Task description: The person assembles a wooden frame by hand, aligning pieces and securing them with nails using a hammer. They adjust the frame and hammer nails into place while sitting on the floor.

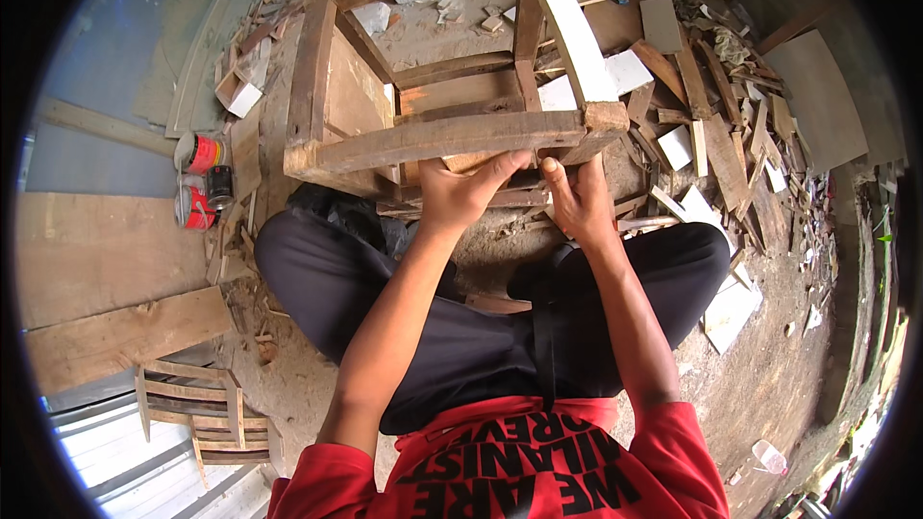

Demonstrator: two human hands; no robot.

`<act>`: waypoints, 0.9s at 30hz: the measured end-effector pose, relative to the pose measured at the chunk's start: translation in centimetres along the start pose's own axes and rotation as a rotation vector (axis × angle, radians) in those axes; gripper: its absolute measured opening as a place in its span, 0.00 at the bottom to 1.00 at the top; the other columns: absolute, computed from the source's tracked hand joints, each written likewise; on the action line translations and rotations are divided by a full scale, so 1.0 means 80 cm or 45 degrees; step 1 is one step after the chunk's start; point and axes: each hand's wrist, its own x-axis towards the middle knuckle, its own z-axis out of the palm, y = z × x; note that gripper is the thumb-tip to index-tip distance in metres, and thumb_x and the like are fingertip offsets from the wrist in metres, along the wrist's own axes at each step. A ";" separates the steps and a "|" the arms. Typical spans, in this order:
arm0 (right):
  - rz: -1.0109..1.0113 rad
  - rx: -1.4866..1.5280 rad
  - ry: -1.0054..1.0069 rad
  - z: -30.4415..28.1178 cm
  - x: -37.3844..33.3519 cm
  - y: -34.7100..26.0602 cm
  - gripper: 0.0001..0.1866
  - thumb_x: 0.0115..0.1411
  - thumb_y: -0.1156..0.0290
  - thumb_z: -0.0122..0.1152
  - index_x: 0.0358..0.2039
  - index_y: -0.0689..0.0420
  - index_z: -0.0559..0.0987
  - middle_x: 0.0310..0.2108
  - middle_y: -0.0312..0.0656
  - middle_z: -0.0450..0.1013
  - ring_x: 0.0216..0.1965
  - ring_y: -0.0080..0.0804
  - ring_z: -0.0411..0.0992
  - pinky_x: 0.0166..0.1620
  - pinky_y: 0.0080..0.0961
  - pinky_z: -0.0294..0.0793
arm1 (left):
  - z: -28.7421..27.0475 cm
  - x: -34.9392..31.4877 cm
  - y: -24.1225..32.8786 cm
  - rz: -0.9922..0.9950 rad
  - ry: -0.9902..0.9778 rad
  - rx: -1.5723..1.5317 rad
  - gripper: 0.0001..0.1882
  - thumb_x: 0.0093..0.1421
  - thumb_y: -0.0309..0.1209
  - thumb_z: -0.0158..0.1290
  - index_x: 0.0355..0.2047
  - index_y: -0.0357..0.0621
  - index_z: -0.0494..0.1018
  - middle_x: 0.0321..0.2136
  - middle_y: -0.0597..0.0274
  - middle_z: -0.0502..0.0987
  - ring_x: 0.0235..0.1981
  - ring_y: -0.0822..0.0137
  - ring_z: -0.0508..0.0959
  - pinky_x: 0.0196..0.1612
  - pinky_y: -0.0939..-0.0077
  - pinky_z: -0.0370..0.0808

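Note:
A box-shaped wooden frame [452,141] of dark, worn bars stands in front of my crossed legs, with panels low on its sides. Along the top of its right side runs a white strip [569,34]. My left hand [461,190] grips the near side below the top rail, thumb pointing right and the other fingers partly hidden by the wood. Close to the near right corner, my right hand [581,200] also holds the frame, its thumb up and its fingers partly out of sight behind the wood.
Scrap wood [711,135] lies heaped on the right. Red paint cans [199,152] and a dark can [220,186] stand at the left, near a wide board [106,250]. A slatted wooden piece [207,408] is at lower left. A clear plastic cup [769,457] lies lower right.

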 end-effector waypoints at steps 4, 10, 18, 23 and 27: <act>-0.002 0.011 0.002 0.001 -0.003 0.003 0.24 0.66 0.72 0.61 0.58 0.65 0.65 0.52 0.50 0.69 0.53 0.40 0.69 0.58 0.34 0.66 | -0.014 0.004 -0.014 0.005 -0.180 -0.007 0.13 0.55 0.23 0.68 0.40 0.35 0.80 0.37 0.60 0.84 0.38 0.70 0.83 0.43 0.75 0.80; -0.153 -0.065 0.037 0.004 0.001 0.000 0.24 0.66 0.71 0.61 0.58 0.65 0.66 0.52 0.50 0.68 0.53 0.42 0.70 0.57 0.35 0.67 | 0.009 0.007 -0.014 0.092 -0.055 -0.016 0.12 0.55 0.22 0.67 0.40 0.35 0.80 0.37 0.59 0.84 0.38 0.70 0.83 0.43 0.75 0.80; -0.138 0.007 -0.055 -0.005 -0.002 0.006 0.27 0.71 0.61 0.54 0.63 0.65 0.62 0.57 0.53 0.66 0.59 0.44 0.66 0.62 0.35 0.62 | 0.005 0.011 -0.004 0.101 -0.223 0.071 0.11 0.56 0.22 0.67 0.39 0.34 0.80 0.35 0.58 0.84 0.36 0.69 0.83 0.40 0.74 0.80; -0.120 0.093 -0.019 -0.001 -0.005 0.006 0.33 0.74 0.48 0.39 0.65 0.65 0.59 0.58 0.52 0.66 0.59 0.41 0.64 0.62 0.33 0.61 | 0.000 0.009 -0.011 0.048 -0.193 0.091 0.13 0.56 0.26 0.68 0.41 0.35 0.80 0.37 0.60 0.84 0.39 0.69 0.82 0.44 0.74 0.79; -0.139 0.124 -0.001 -0.001 -0.001 0.011 0.32 0.74 0.49 0.40 0.64 0.65 0.60 0.55 0.50 0.67 0.56 0.39 0.66 0.59 0.32 0.64 | 0.007 0.011 -0.008 0.030 -0.161 0.090 0.14 0.56 0.26 0.68 0.41 0.36 0.80 0.37 0.61 0.84 0.40 0.70 0.82 0.44 0.75 0.78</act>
